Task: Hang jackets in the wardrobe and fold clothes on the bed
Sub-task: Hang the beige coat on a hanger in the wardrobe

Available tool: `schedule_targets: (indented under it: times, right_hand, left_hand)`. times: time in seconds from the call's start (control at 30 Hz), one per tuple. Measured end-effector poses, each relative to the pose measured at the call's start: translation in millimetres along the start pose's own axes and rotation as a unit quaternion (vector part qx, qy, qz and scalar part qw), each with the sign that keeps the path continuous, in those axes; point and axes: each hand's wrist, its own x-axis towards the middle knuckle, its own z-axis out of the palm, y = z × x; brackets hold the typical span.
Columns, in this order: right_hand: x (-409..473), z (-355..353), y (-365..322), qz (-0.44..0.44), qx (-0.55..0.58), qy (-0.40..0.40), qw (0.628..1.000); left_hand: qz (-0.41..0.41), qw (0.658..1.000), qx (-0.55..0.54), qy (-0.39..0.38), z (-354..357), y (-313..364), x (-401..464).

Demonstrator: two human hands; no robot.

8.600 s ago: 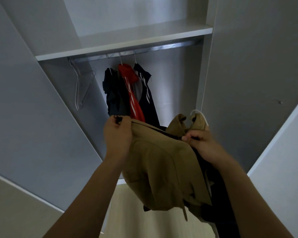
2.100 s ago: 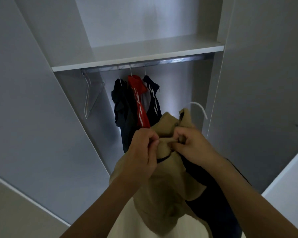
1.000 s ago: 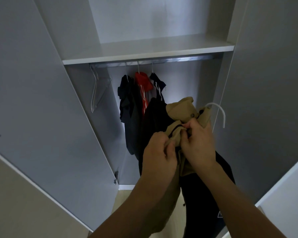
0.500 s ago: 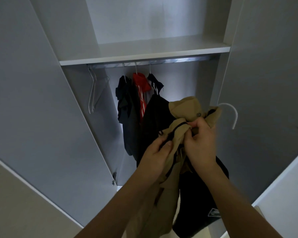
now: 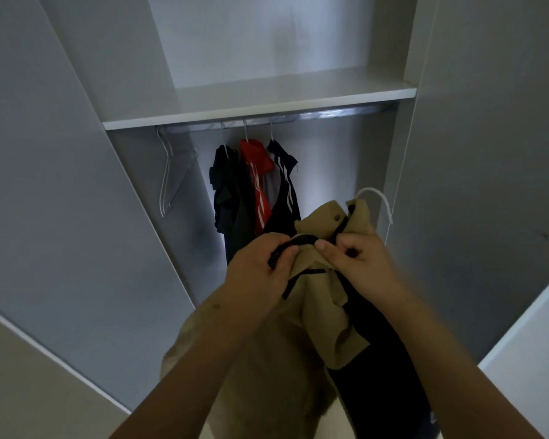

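Currently a tan jacket (image 5: 317, 315) with dark lining is held up in front of the open wardrobe (image 5: 257, 103), bunched at its collar between both hands. The left hand (image 5: 260, 274) is curled round the black-edged collar, thumb and fingers clamped on the fabric; the right hand (image 5: 358, 264) pinches the same edge just beside it, fingers closed on cloth. A white hanger hook (image 5: 377, 201) is seen rising from the collar, up and to the right of the right hand, its open end turned down toward the right door. The rail (image 5: 298, 117) lies well above and beyond the grip, running left to right under the shelf. The jacket's long axis hangs downward from the hands. Three garments (image 5: 254, 188) hang near the rail's middle, and an empty hanger (image 5: 171, 175) hangs at its left end; bare rail is left on the right. The right hand is judged nearer the hook, so the lift toward that right stretch would probably fall to it.
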Motion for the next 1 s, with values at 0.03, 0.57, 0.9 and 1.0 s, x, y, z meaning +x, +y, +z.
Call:
schedule_targets:
  times: [0.03, 0.57, 0.9, 1.0]
  right_hand:
    - [0.3, -1.4, 0.2, -0.004, -0.02, -0.012, 1.0]
    - [-8.3, 5.0, 4.0, 0.003, -0.064, -0.078, 0.995]
    - [-0.9, 11.4, -2.6, 0.011, 0.031, -0.052, 0.998]
    - [0.8, 13.1, 2.2, 0.05, 0.028, -0.03, 0.998]
  left_hand:
    - [0.003, 1.0, 0.012, -0.007, -0.8, -0.8, 0.5]
    - [-0.046, 0.991, -0.122, -0.01, -0.9, -1.2, 11.8]
    - [-0.063, 0.984, -0.165, -0.017, 1.6, 8.5, 10.0]
    - [-0.064, 0.99, -0.124, -0.023, 4.6, 7.5, 9.0]
